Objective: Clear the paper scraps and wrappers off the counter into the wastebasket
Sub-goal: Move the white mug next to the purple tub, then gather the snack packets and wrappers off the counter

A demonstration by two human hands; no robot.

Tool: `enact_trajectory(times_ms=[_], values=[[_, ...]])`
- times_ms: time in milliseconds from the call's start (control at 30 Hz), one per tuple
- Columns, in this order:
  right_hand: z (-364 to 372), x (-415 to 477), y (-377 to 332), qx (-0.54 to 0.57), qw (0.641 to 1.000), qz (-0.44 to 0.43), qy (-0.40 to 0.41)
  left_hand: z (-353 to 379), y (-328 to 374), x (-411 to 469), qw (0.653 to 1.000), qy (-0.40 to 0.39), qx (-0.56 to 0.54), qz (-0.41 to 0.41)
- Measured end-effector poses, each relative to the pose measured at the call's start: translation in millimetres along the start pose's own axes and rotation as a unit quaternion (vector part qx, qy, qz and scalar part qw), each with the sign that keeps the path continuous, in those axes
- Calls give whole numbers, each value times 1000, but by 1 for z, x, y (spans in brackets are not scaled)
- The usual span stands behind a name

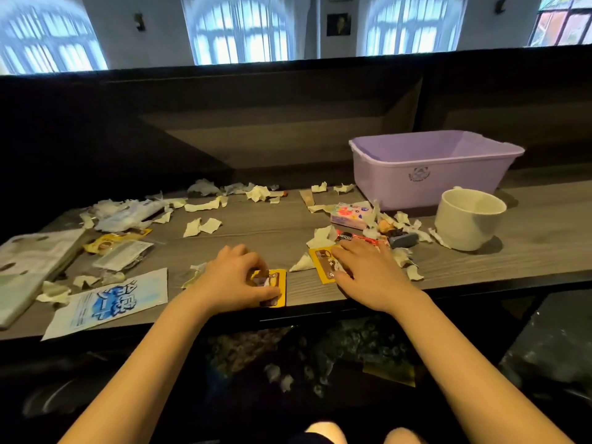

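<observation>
The left hand [238,277] covers much of one yellow wrapper [276,281], the right hand [368,274] part of a second yellow wrapper [323,263]. The booklet [32,261] runs off the left edge — the stamp on the purple tub [455,184] is unreadably small.

Scraps [201,226] and wrappers [323,265] litter the counter [262,238]; the basin [416,177] stands back right, the mug [461,219] before it, a booklet [28,261] far left.
</observation>
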State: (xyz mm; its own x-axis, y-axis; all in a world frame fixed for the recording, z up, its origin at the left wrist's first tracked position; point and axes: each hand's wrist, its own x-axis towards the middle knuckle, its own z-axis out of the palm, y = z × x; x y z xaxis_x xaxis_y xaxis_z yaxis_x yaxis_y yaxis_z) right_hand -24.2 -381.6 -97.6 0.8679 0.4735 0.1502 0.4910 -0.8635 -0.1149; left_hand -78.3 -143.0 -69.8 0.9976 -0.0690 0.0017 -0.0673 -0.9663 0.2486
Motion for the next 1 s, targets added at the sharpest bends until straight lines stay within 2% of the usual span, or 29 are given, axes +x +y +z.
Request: enact_trajectory(times_ms=[100,400,567,733,800,1000], values=[[1,13,-9,-9,1000,14,-13,8,-10,-2,1000,12,28,6],[4,58,-14,45,997,67,-13,18,-9,31,992,119,47,6],[-11,83,-16,58,994,84,-39,8,-5,59,993,103,46,-21],[-26,103,-18,78,991,79,-68,-7,-3,78,995,58,-49,-67],[-30,109,-19,96,991,71,-59,-18,-3,86,989,79,-98,-77],[-38,118,-17,182,981,59,4,-43,-2,96,972,163,-141,-92]])
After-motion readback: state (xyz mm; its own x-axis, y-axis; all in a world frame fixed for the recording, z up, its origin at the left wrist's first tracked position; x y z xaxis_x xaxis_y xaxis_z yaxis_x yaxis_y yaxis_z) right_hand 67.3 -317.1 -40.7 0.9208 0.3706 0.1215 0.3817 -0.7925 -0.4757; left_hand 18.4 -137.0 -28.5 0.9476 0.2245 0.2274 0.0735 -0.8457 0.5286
